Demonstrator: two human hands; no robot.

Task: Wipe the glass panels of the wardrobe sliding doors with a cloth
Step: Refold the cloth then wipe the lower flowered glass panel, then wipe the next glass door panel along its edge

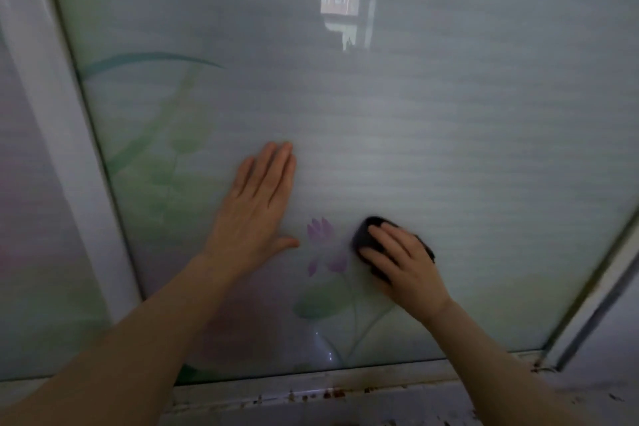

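Near the frosted flower-printed glass panel's [415,149] bottom edge, right hand [404,263] presses a dark cloth [363,235], left hand [257,204] flat; wiping looks midway.

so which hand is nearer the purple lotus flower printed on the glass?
Right, narrowly. The right hand, pressing the dark cloth, sits just right of the purple lotus flower; the cloth nearly touches its petals. The left hand lies flat up-left, thumb tip close.
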